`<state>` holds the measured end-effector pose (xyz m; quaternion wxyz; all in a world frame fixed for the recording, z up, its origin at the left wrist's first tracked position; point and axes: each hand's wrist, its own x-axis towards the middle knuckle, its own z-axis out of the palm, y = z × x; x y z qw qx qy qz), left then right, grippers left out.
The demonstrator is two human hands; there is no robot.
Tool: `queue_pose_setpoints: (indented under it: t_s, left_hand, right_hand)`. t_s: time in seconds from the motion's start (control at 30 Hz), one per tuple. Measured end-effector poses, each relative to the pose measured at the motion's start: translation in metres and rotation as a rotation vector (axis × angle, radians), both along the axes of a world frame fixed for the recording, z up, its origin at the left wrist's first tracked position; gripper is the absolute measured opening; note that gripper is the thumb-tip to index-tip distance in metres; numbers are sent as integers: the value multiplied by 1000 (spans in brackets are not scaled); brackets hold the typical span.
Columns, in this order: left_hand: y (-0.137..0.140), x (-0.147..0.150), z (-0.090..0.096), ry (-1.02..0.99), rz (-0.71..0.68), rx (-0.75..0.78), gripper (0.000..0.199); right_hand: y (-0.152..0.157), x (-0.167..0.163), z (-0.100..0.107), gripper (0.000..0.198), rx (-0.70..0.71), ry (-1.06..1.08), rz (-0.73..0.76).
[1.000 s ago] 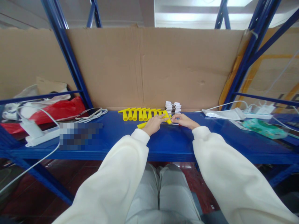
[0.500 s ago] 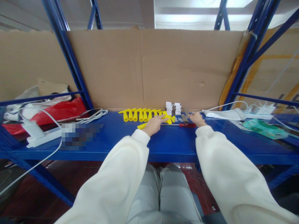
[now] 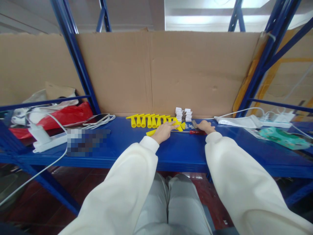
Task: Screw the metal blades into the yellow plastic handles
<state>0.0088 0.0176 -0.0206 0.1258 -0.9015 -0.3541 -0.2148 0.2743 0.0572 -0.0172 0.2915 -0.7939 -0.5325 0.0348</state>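
My left hand (image 3: 165, 130) is closed around a yellow plastic handle (image 3: 151, 132); one end pokes out below the palm and a wider part shows beyond the fingertips. My right hand (image 3: 206, 126) is closed, its fingertips at a small flat metal blade (image 3: 194, 124), which it appears to pinch. Just under the right fingers lies a screwdriver with a red handle (image 3: 197, 132), its thin shaft pointing left. Small silvery pieces (image 3: 187, 126), too small to name, lie between the hands. Behind the left hand stands a row of several yellow plastic handles (image 3: 143, 121).
White folded pieces (image 3: 184, 115) are stacked against the cardboard wall (image 3: 186, 71). On the right are a white packet (image 3: 238, 121), a power strip (image 3: 276, 123) and a green pack (image 3: 283, 137). At left lie a phone (image 3: 96, 119), a red bag (image 3: 70, 116) and another power strip (image 3: 52, 142).
The view has shifted slightly. My right hand has come a little lower, with the metal blade now at its fingertips. The left hand keeps its hold on the yellow handle.
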Motion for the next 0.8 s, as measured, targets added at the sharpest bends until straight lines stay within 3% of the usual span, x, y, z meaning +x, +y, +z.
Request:
queue_pose_setpoints:
  t_s: [0.2, 0.27, 0.37, 0.57, 0.7, 0.8]
  left_hand:
    - [-1, 0, 1, 14, -8, -4, 61]
    - [-3, 0, 2, 19, 1, -13, 61]
    - [-4, 1, 2, 22, 21, -30, 61]
    - [-2, 0, 0, 14, -34, 7, 63]
    - [1, 1, -2, 36, -70, 16, 67]
    - [4, 1, -5, 32, -100, 28, 70]
  right_hand:
    - [-5, -6, 4, 43, -158, -190, -35]
    - [-12, -9, 8, 38, -131, -241, -14]
    - [-23, -14, 12, 36, 30, -309, 43]
    - [-28, -31, 8, 43, 296, -423, 422]
    - [-23, -42, -1, 59, 326, -497, 699]
    - [-19, -46, -4, 63, 339, -520, 821]
